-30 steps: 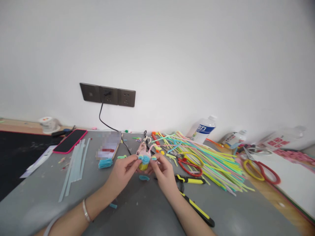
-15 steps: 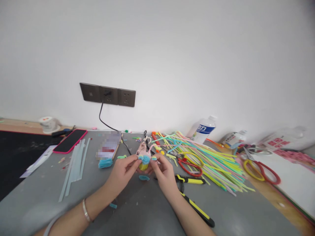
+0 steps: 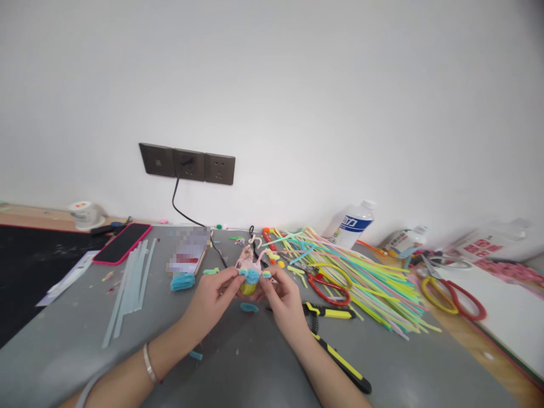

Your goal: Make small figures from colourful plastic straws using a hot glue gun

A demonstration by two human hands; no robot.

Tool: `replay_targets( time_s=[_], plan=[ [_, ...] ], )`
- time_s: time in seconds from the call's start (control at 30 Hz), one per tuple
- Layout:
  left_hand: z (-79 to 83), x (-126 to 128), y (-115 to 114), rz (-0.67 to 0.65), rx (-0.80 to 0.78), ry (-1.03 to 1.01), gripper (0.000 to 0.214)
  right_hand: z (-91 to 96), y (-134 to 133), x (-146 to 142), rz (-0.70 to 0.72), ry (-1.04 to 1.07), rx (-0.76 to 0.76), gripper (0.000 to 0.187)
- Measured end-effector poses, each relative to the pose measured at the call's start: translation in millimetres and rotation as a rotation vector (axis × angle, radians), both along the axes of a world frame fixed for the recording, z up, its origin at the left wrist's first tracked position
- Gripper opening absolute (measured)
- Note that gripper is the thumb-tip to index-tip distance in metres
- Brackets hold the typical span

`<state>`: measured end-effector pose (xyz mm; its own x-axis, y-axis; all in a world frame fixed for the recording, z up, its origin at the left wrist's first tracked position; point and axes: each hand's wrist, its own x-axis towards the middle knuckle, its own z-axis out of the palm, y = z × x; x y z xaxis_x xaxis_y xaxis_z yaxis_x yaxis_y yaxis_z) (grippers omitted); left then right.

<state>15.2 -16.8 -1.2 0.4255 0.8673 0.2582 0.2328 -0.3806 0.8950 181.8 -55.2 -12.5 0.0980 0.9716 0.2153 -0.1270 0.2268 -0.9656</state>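
Between my two hands is a small fuzzy figure [image 3: 251,279], blue on top and yellow below, apparently made of pipe cleaners. My left hand [image 3: 212,300] pinches its left side with thumb and forefinger. On the other side my right hand [image 3: 283,297] closes its fingertips on the right edge, where a small blue-and-yellow end shows. The curled fingers hide the figure's underside. Just behind it stands a pink object [image 3: 246,256], partly covered. A loose blue fuzzy piece [image 3: 249,307] lies on the grey table below the hands.
Pipe cleaners [image 3: 361,272] spread across the right, with red-and-yellow scissors [image 3: 329,289] and yellow-black wire strippers [image 3: 340,360] nearby. At left lie translucent glue sticks [image 3: 132,283], a pink-edged phone [image 3: 123,243] and a blue fuzzy bundle [image 3: 182,281]. A white bottle [image 3: 352,224] stands by the wall.
The view has shifted very slightly. Both hands keep the same grip on the figure, whose blue top appears slightly turned.
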Motion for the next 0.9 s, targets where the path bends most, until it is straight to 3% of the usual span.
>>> replay_targets(
  time_s=[0.9],
  plan=[
    [-1.4,-0.4,0.1,-0.006,0.059,0.043,0.036,-1.9,1.3,2.1,0.006,0.023,0.029,0.028]
  ],
)
